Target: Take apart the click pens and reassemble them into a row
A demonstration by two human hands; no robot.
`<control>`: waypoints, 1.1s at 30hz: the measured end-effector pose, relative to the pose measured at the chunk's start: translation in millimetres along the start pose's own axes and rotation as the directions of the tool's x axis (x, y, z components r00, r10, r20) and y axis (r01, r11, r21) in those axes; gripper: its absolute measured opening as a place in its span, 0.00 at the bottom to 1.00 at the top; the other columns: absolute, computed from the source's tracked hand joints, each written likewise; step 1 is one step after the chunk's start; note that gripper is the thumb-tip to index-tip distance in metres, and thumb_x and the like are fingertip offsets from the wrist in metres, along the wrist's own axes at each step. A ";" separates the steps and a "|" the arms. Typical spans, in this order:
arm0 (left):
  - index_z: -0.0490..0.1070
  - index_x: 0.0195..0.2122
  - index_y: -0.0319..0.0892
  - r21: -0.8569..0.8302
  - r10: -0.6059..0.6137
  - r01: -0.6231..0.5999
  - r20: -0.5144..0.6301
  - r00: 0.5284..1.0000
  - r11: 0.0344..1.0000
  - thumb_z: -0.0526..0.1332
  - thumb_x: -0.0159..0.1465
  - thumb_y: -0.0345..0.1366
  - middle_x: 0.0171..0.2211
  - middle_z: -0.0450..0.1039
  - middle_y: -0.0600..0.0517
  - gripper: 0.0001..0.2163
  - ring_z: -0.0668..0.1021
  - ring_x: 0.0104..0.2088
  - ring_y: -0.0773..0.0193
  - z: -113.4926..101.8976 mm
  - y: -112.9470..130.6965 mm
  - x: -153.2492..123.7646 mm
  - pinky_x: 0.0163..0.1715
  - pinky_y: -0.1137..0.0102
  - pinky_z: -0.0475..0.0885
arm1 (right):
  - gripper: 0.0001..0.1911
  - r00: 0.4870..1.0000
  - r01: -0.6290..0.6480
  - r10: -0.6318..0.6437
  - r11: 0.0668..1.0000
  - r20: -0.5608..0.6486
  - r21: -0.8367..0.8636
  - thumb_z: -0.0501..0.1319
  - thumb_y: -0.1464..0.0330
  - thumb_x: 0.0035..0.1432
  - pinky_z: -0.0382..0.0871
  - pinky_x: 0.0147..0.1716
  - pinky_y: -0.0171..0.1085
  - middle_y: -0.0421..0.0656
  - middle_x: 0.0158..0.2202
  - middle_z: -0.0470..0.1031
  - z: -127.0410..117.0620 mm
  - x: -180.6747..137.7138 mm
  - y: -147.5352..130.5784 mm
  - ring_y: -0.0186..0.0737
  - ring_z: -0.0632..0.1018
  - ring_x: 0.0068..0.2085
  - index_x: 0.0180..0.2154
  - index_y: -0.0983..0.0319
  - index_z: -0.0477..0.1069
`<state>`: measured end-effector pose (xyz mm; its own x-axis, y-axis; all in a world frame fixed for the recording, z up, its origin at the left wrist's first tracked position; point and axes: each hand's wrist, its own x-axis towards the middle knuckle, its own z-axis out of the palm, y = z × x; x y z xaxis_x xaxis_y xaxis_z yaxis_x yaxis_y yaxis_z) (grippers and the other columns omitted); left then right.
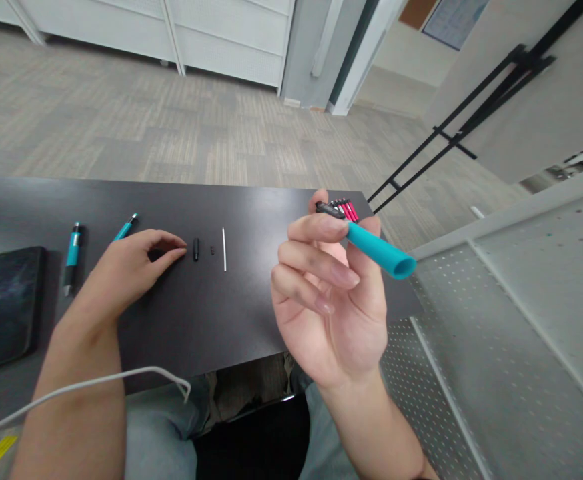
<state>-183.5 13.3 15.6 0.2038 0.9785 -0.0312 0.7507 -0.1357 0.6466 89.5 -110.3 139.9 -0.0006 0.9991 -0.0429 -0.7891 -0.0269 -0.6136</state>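
My right hand [329,300] is raised above the near edge of the black table [181,313], fingers closed round a teal pen barrel [379,250] with a black end at my thumb and an open end pointing right. My left hand [126,267] rests on the table, fingers curled and pinched together at the tips, just left of a small black pen part [196,249]. What sits under the fingertips is hidden. To the right of that part lie a tiny dark piece [212,251] and a thin white refill [224,249].
Two teal pens [73,257] [125,227] lie on the table's left. A dark tablet [1,303] sits at the left edge. Red pens [346,209] lie behind my right hand. A white cable [96,381] crosses my lap. A white perforated panel [511,347] stands at right.
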 end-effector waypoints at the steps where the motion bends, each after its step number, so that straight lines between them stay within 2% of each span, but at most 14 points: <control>1: 0.82 0.46 0.51 -0.001 -0.003 0.003 0.002 1.000 1.000 0.63 0.69 0.55 0.50 0.89 0.42 0.16 0.88 0.53 0.34 -0.2 0.2 -0.1 0.61 0.44 0.78 | 0.13 1.000 0.005 -0.005 1.000 -0.003 -0.008 0.76 0.49 0.76 0.68 0.21 0.38 0.36 0.42 0.79 0.6 -0.2 -0.1 0.38 0.66 0.29 0.54 0.44 0.82; 7: 0.81 0.46 0.51 -0.003 -0.011 0.011 -0.002 1.000 1.000 0.62 0.67 0.57 0.50 0.89 0.40 0.18 0.88 0.54 0.32 1.4 0.4 2.5 0.62 0.41 0.77 | 0.15 0.998 0.057 -0.057 0.988 0.006 -0.146 0.73 0.46 0.77 0.66 0.21 0.40 0.39 0.43 0.80 3.9 -2.9 -1.4 0.39 0.67 0.29 0.54 0.45 0.81; 9: 0.82 0.46 0.51 -0.008 0.002 -0.002 -0.006 1.000 1.000 0.62 0.68 0.57 0.50 0.90 0.40 0.18 0.88 0.54 0.32 2.4 0.0 2.9 0.62 0.41 0.78 | 0.14 0.993 0.116 -0.109 0.971 0.042 -0.207 0.76 0.50 0.76 0.67 0.22 0.40 0.37 0.45 0.82 -3.7 3.8 0.7 0.38 0.69 0.29 0.56 0.43 0.79; 11: 0.82 0.45 0.52 -0.012 0.008 -0.008 -0.015 1.000 1.000 0.62 0.68 0.57 0.50 0.90 0.41 0.18 0.88 0.53 0.33 2.9 0.3 2.2 0.61 0.41 0.79 | 0.20 0.971 0.235 -0.211 0.932 0.114 -0.276 0.80 0.57 0.72 0.70 0.25 0.38 0.33 0.45 0.85 -20.1 19.2 5.6 0.36 0.72 0.29 0.58 0.40 0.76; 12: 0.82 0.45 0.52 -0.012 0.009 -0.009 -0.018 1.000 1.000 0.62 0.67 0.57 0.50 0.90 0.41 0.17 0.88 0.53 0.33 2.9 0.8 1.6 0.61 0.41 0.79 | 0.23 0.952 0.305 -0.268 0.881 0.151 -0.361 0.81 0.59 0.72 0.75 0.29 0.38 0.31 0.45 0.86 -31.5 29.7 9.2 0.36 0.76 0.30 0.59 0.39 0.74; 13: 0.82 0.45 0.52 -0.014 0.012 -0.012 -0.022 1.000 1.000 0.62 0.67 0.56 0.50 0.90 0.41 0.17 0.88 0.52 0.34 2.9 1.3 1.0 0.61 0.41 0.79 | 0.26 0.902 0.429 -0.351 0.798 0.253 -0.423 0.81 0.57 0.71 0.78 0.31 0.39 0.33 0.46 0.87 -44.4 41.2 13.8 0.38 0.79 0.32 0.61 0.39 0.72; 15: 0.82 0.45 0.51 -0.023 0.025 -0.026 -0.022 0.999 0.999 0.62 0.68 0.56 0.51 0.89 0.40 0.17 0.88 0.53 0.35 2.9 2.3 0.2 0.62 0.41 0.80 | 0.35 0.840 0.542 -0.393 0.608 0.373 -0.580 0.80 0.49 0.69 0.84 0.39 0.44 0.37 0.48 0.87 -72.1 63.9 25.2 0.43 0.84 0.38 0.69 0.39 0.67; 17: 0.83 0.45 0.51 -0.032 0.030 -0.031 -0.024 0.999 0.999 0.63 0.67 0.55 0.51 0.90 0.40 0.17 0.88 0.53 0.36 3.0 2.4 0.1 0.63 0.43 0.80 | 0.38 0.858 0.504 -0.336 0.409 0.387 -0.761 0.78 0.46 0.70 0.87 0.45 0.49 0.41 0.50 0.87 -97.5 81.8 38.1 0.47 0.85 0.40 0.72 0.42 0.66; 19: 0.83 0.45 0.52 -0.032 0.026 -0.027 -0.032 0.999 0.999 0.64 0.67 0.55 0.50 0.90 0.43 0.16 0.89 0.53 0.38 3.3 2.0 0.3 0.63 0.45 0.81 | 0.32 0.861 0.482 -0.300 0.216 0.412 -0.849 0.73 0.47 0.75 0.88 0.50 0.53 0.44 0.53 0.85 -117.4 92.8 50.0 0.48 0.85 0.41 0.72 0.46 0.69; 21: 0.84 0.44 0.54 -0.032 0.025 -0.026 -0.042 0.999 0.999 0.65 0.66 0.54 0.50 0.91 0.45 0.15 0.89 0.52 0.39 3.7 1.5 0.3 0.62 0.48 0.83 | 0.26 0.865 0.473 -0.231 0.079 0.446 -0.877 0.67 0.52 0.79 0.87 0.56 0.56 0.47 0.57 0.85 -131.6 98.7 59.4 0.50 0.87 0.45 0.72 0.48 0.72; 23: 0.85 0.44 0.54 -0.046 0.032 -0.035 -0.056 0.998 0.998 0.67 0.65 0.52 0.48 0.91 0.46 0.13 0.89 0.50 0.40 4.3 1.0 -0.1 0.61 0.48 0.84 | 0.24 0.871 0.475 -0.140 -0.002 0.471 -0.880 0.65 0.58 0.80 0.86 0.60 0.55 0.48 0.59 0.85 -140.3 101.7 65.4 0.51 0.88 0.48 0.73 0.47 0.73; 25: 0.86 0.43 0.53 -0.071 0.043 -0.049 -0.076 0.996 0.996 0.69 0.64 0.50 0.47 0.91 0.46 0.12 0.90 0.50 0.41 5.2 0.3 -0.8 0.61 0.49 0.85 | 0.27 0.883 0.461 -0.090 -0.033 0.462 -0.887 0.65 0.60 0.80 0.86 0.60 0.54 0.47 0.58 0.86 -144.1 103.2 68.0 0.51 0.88 0.48 0.75 0.46 0.71; 28: 0.87 0.45 0.51 -0.097 0.056 -0.066 -0.097 0.994 0.993 0.70 0.64 0.48 0.46 0.91 0.44 0.12 0.90 0.49 0.41 6.6 -1.4 -1.3 0.60 0.50 0.86 | 0.30 0.894 0.434 -0.101 -0.044 0.437 -0.900 0.67 0.59 0.80 0.86 0.58 0.52 0.47 0.58 0.87 -144.0 103.6 67.7 0.49 0.86 0.45 0.77 0.47 0.68; 33: 0.87 0.46 0.49 -0.079 0.053 -0.061 -0.100 0.994 0.995 0.70 0.66 0.49 0.47 0.91 0.45 0.13 0.90 0.50 0.45 7.6 -1.8 -1.1 0.60 0.53 0.85 | 0.29 0.903 0.422 -0.079 -0.024 0.423 -0.906 0.69 0.56 0.78 0.85 0.54 0.52 0.46 0.56 0.86 -148.5 104.5 72.7 0.48 0.83 0.41 0.74 0.48 0.70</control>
<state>-180.3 11.3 8.6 0.1797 0.9805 0.0797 0.6850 -0.1829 0.7052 123.3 -12.8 -26.3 -0.1983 0.9182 0.3429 0.5753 0.3923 -0.7177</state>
